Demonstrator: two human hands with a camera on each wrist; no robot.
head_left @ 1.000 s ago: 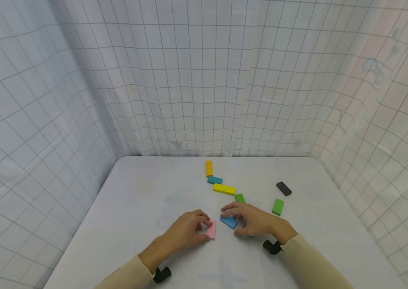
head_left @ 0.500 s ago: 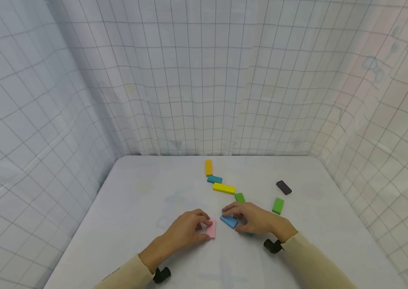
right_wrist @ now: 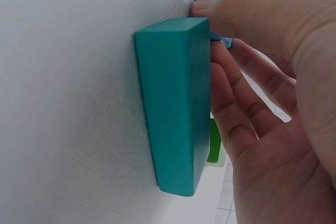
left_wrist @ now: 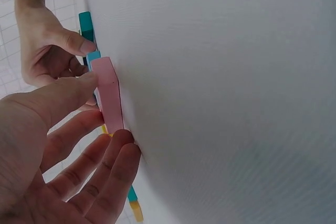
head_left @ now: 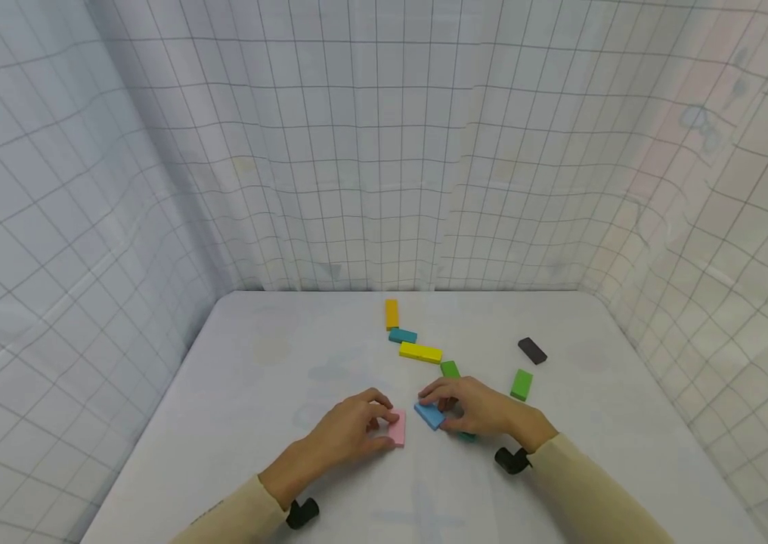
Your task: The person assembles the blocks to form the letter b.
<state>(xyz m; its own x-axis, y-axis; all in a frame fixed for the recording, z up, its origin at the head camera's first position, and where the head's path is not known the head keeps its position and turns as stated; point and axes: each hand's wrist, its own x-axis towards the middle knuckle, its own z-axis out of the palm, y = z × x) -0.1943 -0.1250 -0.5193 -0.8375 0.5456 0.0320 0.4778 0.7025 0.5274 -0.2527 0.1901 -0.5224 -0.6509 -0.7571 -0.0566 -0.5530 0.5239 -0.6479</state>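
Observation:
My left hand (head_left: 350,431) holds a flat pink block (head_left: 397,429) on the white table, thumb at its near end and fingertips at its far end. Just right of it, a light blue block (head_left: 428,415) lies slantwise with a narrow gap between the two. My right hand (head_left: 477,408) pinches this blue block between thumb and fingers. A teal block (right_wrist: 170,103) stands large in the right wrist view, close beside the right palm; from the head view it is mostly hidden under that hand. Behind the right fingers a green block (head_left: 450,369) is partly covered.
A yellow block (head_left: 421,353), a blue-teal block (head_left: 403,335) and an orange block (head_left: 392,314) run in a line toward the back. Off to the right lie another green block (head_left: 521,384) and a black block (head_left: 532,350). Gridded white curtains (head_left: 384,151) enclose the table.
The right thumb has drawn in against the blue block, which has turned slightly, and more of the teal block shows beneath the hand. The left hand keeps its hold on the pink block.

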